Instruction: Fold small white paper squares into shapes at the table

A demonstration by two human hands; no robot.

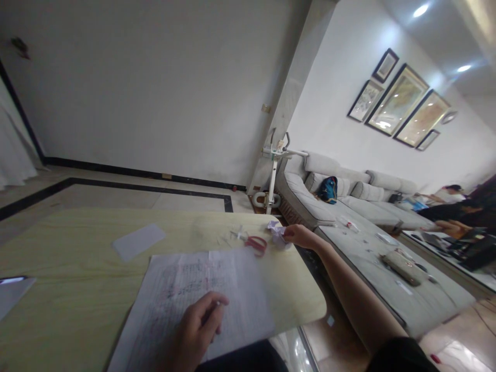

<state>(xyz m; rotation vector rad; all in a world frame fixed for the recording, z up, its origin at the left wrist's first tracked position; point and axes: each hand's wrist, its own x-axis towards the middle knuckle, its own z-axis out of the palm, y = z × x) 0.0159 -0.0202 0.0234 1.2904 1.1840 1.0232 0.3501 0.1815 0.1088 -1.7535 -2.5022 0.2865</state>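
My right hand reaches to the far right corner of the table, its fingers closed on crumpled white paper. Just left of that lies a pair of scissors with red handles, blurred toward the blades. A large printed sheet of paper covers the near part of the table, with dark and reddish marks on it. Over this sheet rests my left hand, fingers curled and thumb against the index finger. Whatever may be in that pinch is too small to make out.
The pale wooden table has a rounded right corner. A blank white slip lies at its back, and a phone on paper sits at the left edge. Beyond are exercise equipment, a grey sofa and a person.
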